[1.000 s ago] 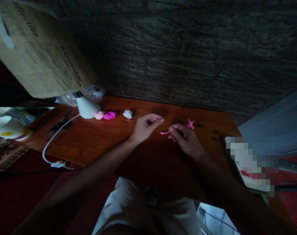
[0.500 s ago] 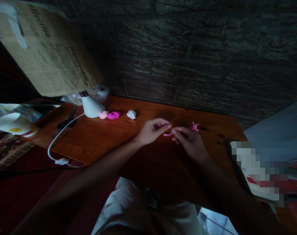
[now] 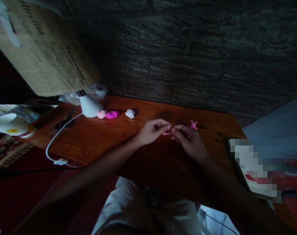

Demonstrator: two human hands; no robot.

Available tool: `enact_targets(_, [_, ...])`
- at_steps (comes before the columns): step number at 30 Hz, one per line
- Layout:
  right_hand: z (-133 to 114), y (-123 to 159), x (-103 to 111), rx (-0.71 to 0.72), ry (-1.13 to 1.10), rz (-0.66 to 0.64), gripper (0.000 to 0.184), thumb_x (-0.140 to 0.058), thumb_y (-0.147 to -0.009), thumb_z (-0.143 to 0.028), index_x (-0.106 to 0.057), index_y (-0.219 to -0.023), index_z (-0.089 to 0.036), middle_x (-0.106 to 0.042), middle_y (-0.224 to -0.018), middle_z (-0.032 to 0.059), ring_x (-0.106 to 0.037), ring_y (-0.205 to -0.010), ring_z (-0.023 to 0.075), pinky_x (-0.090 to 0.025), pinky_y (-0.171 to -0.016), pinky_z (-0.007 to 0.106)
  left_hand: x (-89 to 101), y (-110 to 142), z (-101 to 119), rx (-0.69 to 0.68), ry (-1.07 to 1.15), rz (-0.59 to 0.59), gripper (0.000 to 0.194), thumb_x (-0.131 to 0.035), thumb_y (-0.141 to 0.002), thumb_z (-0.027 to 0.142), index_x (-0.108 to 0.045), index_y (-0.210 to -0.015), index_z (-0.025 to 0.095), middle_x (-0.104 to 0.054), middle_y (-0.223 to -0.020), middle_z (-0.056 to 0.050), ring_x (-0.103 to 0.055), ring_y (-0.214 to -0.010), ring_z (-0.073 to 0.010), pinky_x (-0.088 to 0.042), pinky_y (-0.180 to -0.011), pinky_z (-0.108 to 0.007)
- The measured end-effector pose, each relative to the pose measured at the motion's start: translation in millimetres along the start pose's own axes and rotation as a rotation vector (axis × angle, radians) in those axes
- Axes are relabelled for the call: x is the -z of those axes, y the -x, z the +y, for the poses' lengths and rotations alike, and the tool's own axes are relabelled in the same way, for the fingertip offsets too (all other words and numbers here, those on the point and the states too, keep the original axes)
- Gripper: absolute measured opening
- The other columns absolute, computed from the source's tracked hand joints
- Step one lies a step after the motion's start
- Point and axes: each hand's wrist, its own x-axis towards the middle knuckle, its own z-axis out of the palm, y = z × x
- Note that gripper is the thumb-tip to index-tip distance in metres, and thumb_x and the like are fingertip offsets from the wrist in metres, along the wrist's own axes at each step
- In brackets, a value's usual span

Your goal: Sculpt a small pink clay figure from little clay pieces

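The left hand (image 3: 153, 131) and right hand (image 3: 189, 140) meet nearly fingertip to fingertip above the wooden worktop (image 3: 94, 140). The left hand's grip is pressed together, thumb against forefinger; whether something small sits between them cannot be told. The right hand's grip is also drawn together, thumb against bent fingers, and what it may pinch is too small and dark to make out.

A small pink strip (image 3: 166, 133) shows between the hands, just beside the right hand's fingertips; whether it is held or lies on the worktop is unclear. Just beyond the right hand, a pink clay-like figure (image 3: 193, 124) with thin projecting parts rests on the worktop.

Farther left lies a white lump (image 3: 130, 113), apart from a magenta lump (image 3: 111, 114) and a pale pink lump (image 3: 101, 114), which touch each other beside the white base of a lamp (image 3: 89, 107). The lamp's shade (image 3: 55, 55) is covered in newsprint-patterned paper, and a clear plastic bag (image 3: 99, 92) sits behind its base. A white cord (image 3: 49, 140) crosses near black-handled scissors (image 3: 65, 123). A paper cup (image 3: 10, 125) lies tilted at far left. A dark stone-patterned wall (image 3: 163, 65) rises behind the worktop.
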Motion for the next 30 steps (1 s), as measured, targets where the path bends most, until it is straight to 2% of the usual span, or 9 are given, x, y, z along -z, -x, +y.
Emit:
enact_targets(4, [-1.5, 0.7, -1.9, -0.054, -0.008, -0.071, 0.034, -0.063, -0.087, -0.052, -0.073, -0.087, -0.019, -0.071, -0.067, 0.0028, -0.056, -0.054, 0.0136, -0.047, -0.056, 0.029, -0.5, 0.8, -2.8, -0.001, -0.014, -0.041, 0.019, -0.065, -0.090, 0.031, -0.073, -0.098, 0.016, -0.077, -0.095, -0.007, -0.070, -0.083, -0.0144, -0.056, -0.078, -0.027])
enact_targets(9, [-1.2, 0.9, -3.1, -0.077, -0.083, -0.125, 0.031, -0.068, -0.084, -0.048, -0.075, -0.094, -0.020, -0.074, -0.077, 0.0043, -0.062, -0.062, 0.0146, -0.050, -0.061, 0.029, 1.2, 0.0, -4.7, -0.036, -0.016, -0.063, 0.017, -0.065, -0.091, 0.030, -0.074, -0.096, 0.017, -0.076, -0.092, -0.007, -0.069, -0.081, -0.0139, -0.055, -0.076, -0.028])
enact_targets(13, [-2.4, 0.7, -2.3, -0.093, -0.085, -0.109, 0.028, -0.067, -0.085, -0.046, -0.076, -0.097, -0.022, -0.074, -0.078, 0.0037, -0.063, -0.064, 0.0148, -0.051, -0.061, 0.030, 3.0, -1.5, 0.6, -0.021, 0.011, -0.058, 0.014, -0.065, -0.090, 0.027, -0.074, -0.092, 0.017, -0.076, -0.089, -0.006, -0.069, -0.080, -0.0132, -0.055, -0.076, -0.027])
enact_targets(16, [-2.0, -0.2, -0.4, -0.121, -0.084, -0.062, 0.030, -0.068, -0.084, -0.047, -0.076, -0.098, -0.021, -0.074, -0.078, 0.0037, -0.063, -0.063, 0.0147, -0.051, -0.060, 0.029, 3.2, -1.5, 4.7, 0.030, 0.029, -0.075, 0.016, -0.063, -0.091, 0.029, -0.074, -0.088, 0.017, -0.075, -0.082, -0.004, -0.068, -0.077, -0.0129, -0.054, -0.072, -0.026])
enact_targets(19, [-0.8, -1.2, 1.8, -0.160, -0.101, -0.014, 0.033, -0.071, -0.081, -0.048, -0.076, -0.095, -0.020, -0.076, -0.083, 0.0056, -0.063, -0.064, 0.0147, -0.050, -0.059, 0.029, 2.7, -1.2, 4.2, 0.067, 0.040, -0.087, 0.019, -0.063, -0.091, 0.032, -0.074, -0.091, 0.017, -0.076, -0.083, -0.004, -0.069, -0.078, -0.0137, -0.054, -0.071, -0.026])
enact_targets(24, [-1.1, -0.7, 2.4, -0.154, -0.100, -0.019, 0.032, -0.072, -0.081, -0.049, -0.076, -0.094, -0.020, -0.076, -0.083, 0.0058, -0.062, -0.063, 0.0143, -0.049, -0.058, 0.028, 1.9, -1.5, -2.7, 0.042, 0.052, -0.070, 0.016, -0.068, -0.088, 0.031, -0.074, -0.093, 0.017, -0.077, -0.092, -0.006, -0.070, -0.083, -0.0147, -0.056, -0.078, -0.029])
enact_targets(30, [-2.3, 0.5, 0.1, -0.123, -0.091, -0.030, 0.030, -0.070, -0.082, -0.047, -0.075, -0.095, -0.021, -0.073, -0.074, 0.0034, -0.059, -0.057, 0.0134, -0.049, -0.056, 0.029, 1.0, -0.2, -2.0, -0.003, 0.006, -0.064, 0.016, -0.062, -0.092, 0.030, -0.068, -0.092, 0.016, -0.073, -0.088, -0.006, -0.067, -0.079, -0.0130, -0.054, -0.076, -0.026])
